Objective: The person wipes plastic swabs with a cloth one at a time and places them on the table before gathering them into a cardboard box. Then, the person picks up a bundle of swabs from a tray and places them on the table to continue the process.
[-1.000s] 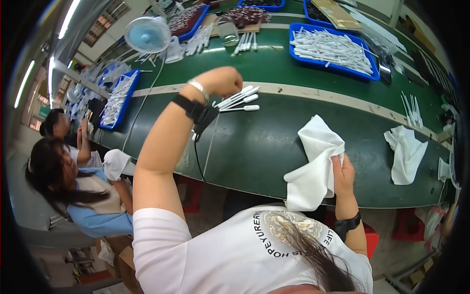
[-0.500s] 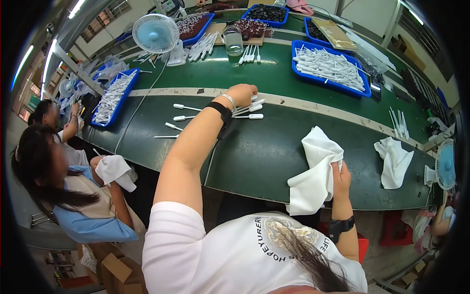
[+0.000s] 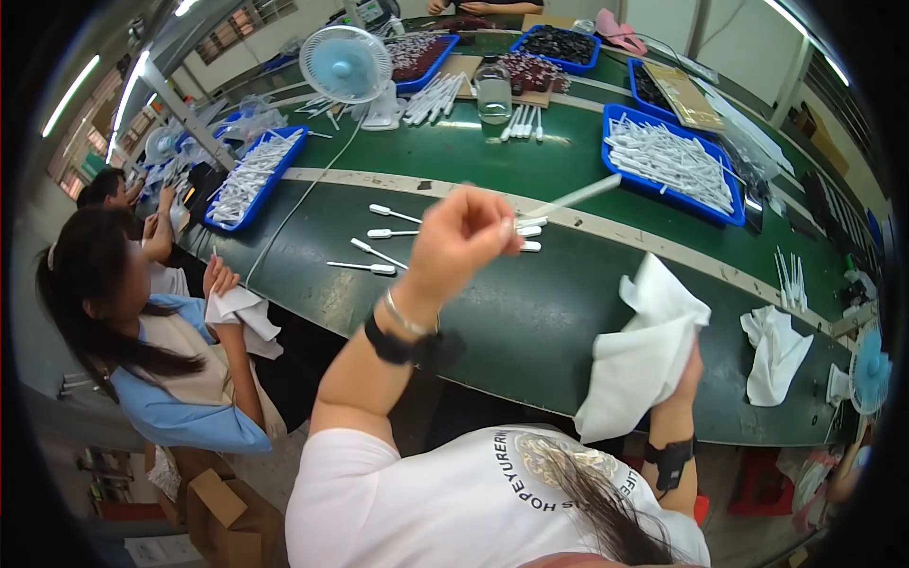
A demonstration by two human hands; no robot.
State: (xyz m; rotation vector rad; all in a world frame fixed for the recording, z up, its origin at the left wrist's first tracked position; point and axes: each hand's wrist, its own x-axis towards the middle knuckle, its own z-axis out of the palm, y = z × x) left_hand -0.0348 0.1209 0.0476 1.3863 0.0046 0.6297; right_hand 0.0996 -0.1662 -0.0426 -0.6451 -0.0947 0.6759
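Observation:
My left hand (image 3: 462, 237) is raised above the green table with its fingers pinched on a slim white plastic stick (image 3: 579, 196), which points up to the right and is slightly blurred. Beneath and beside that hand, several white sticks with thin shafts and wider ends (image 3: 390, 233) lie on the tabletop, some partly hidden by the hand. My right hand (image 3: 689, 371) grips a white cloth (image 3: 636, 364) at the table's near edge; the cloth covers most of its fingers.
Blue trays of white sticks stand at the right (image 3: 734, 210) and left (image 3: 301, 140). A second white cloth (image 3: 776, 355) lies at right. Farther back are a fan (image 3: 346, 64) and a clear bottle (image 3: 493, 93). A co-worker (image 3: 104, 312) sits at my left with a cloth.
My left hand has lifted off the group of sticks and come nearer, now with one stick in it. My right hand has turned the cloth a little. The view has shifted.

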